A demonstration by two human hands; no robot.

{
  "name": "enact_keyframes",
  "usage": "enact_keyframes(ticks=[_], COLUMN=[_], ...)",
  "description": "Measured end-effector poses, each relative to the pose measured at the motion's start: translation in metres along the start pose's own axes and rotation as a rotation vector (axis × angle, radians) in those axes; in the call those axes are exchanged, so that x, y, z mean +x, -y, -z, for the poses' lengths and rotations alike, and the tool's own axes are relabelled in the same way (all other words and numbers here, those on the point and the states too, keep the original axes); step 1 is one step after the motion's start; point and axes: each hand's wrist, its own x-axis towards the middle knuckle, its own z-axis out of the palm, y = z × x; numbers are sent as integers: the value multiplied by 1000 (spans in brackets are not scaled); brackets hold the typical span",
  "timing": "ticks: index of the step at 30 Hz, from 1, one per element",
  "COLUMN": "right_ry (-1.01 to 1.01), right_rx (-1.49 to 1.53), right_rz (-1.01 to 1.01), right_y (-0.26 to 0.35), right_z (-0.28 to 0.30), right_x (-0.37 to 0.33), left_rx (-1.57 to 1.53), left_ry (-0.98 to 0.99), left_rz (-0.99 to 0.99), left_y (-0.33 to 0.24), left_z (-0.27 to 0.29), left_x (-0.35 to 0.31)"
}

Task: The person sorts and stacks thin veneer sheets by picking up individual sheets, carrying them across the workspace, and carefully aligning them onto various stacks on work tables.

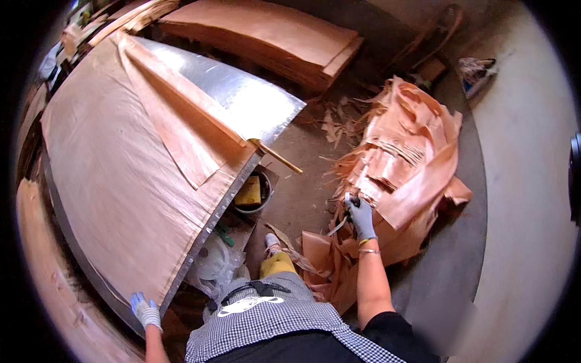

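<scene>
Gloved left hand (145,311) at tan sheet (121,175), gloved right hand (361,219) at torn sheets (420,130), silvery tabletop (242,94) beyond

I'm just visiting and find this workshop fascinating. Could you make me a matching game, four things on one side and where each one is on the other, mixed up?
Things:
1. Left hand
2. Right hand
3. Yellow block
4. Stack of veneer sheets

Places:
A. Inside a round container beside the table
B. Beyond the table, near the top of the picture
C. At the near corner of the broad veneer sheet spread over the table
D. At the near end of the heap of torn veneer

Right pairs: 1-C, 2-D, 3-A, 4-B
</scene>
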Motion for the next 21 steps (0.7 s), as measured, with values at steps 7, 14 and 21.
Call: enact_keyframes(ticks=[7,14,21], right_ry=[438,754,720], right_rx=[-166,-63,-39], right_rz=[-24,-88,-129], right_y=[77,111,85], right_z=[-96,-216,-254], right_x=[138,207,221], left_rx=[-50,-123,-150], left_ry=[-49,-32,120], left_rz=[-38,11,341], left_y=[-113,-219,-222], left_z=[-18,7,-3], left_x=[-111,-125,-162])
